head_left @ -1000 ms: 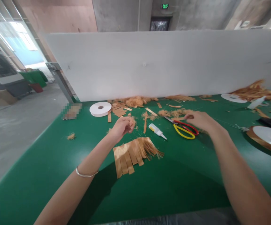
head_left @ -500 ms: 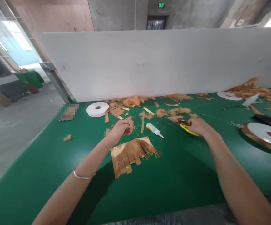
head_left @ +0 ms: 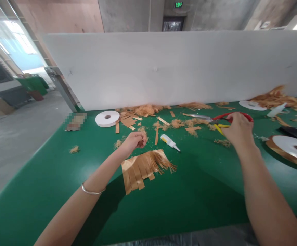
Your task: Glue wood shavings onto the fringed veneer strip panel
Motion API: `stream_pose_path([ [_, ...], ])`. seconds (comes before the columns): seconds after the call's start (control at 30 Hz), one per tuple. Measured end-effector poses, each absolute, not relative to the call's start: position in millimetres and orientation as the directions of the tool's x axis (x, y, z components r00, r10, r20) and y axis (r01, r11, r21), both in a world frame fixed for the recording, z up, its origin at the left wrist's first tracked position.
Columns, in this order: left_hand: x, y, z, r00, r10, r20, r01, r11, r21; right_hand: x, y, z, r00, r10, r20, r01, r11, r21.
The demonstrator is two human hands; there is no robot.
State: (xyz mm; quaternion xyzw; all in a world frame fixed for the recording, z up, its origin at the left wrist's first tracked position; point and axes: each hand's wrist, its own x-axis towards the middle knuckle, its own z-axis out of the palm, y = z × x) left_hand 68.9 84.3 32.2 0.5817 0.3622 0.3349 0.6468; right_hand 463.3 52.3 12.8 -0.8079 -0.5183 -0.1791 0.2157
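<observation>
Red and yellow handles mark the scissors (head_left: 215,120), held in the right hand (head_left: 239,130) over the right half of the green tabletop (head_left: 189,201). That hand's fingers are closed around the handles, and the blades point left, above the loose fluff (head_left: 176,123) scattered toward the far edge. The left hand (head_left: 137,140) is curled into a loose fist left of the middle; whether anything is pinched inside cannot be told. Just below it lies the tan ribbon piece (head_left: 138,171), cut into flat strips on its left and frayed into fine threads on its right. A white glue bottle (head_left: 167,140) lies on its side near the frayed end, its nozzle pointing right and toward the near edge. Farther back, a white spool (head_left: 107,119) lies flat near the far left corner, with short ribbon scraps (head_left: 128,120) to its right. A larger spool (head_left: 292,147) wound with brown ribbon lies at the right, beyond the right hand. A white board (head_left: 158,68) stands along the far edge.
</observation>
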Motion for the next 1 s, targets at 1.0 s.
stream_pose_path([
  [1.0,65,86,30,0.483,0.875,-0.033,-0.055,0.068,0.996,326,29,16,-0.343,0.933,-0.111,0.890,0.360,0.278],
])
